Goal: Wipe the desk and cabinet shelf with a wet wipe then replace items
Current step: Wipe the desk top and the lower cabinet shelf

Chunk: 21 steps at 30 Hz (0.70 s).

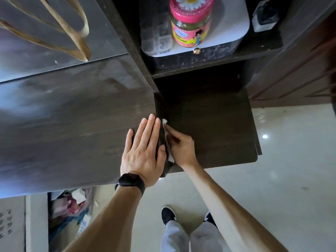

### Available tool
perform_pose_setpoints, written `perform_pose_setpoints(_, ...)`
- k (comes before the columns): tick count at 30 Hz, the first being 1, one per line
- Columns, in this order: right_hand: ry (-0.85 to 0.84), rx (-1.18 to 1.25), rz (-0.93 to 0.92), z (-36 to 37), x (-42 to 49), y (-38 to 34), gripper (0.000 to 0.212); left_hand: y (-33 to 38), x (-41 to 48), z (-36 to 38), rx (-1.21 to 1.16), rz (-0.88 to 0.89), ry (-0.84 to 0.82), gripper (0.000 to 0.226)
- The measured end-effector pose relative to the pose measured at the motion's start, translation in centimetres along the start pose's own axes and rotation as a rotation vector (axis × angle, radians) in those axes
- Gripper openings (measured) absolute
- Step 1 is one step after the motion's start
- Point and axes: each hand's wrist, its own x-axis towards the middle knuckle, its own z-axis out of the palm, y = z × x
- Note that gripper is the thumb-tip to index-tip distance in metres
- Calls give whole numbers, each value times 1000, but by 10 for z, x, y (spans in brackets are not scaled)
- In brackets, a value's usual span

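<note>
While left hand lies flat alongside, right hand grips wipe.

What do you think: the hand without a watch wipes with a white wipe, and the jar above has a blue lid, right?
Head view: the jar has a pink lid, not blue. The right hand does wipe with the white wipe.
</note>
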Motion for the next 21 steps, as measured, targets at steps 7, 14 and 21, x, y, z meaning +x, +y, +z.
perform_pose_setpoints(7, 43, -11, -265, 0, 30, -37, 43, 0, 1, 1, 30, -2, -12, 65)
perform_pose_setpoints(14, -83, -210, -27, -1, 38, 0, 52, 4, 2, -1, 45, -12, -13, 66)
perform_pose_setpoints(21, 69, -114, -156, 12, 60, -29, 51, 2, -2, 0, 53, -10, -11, 66)
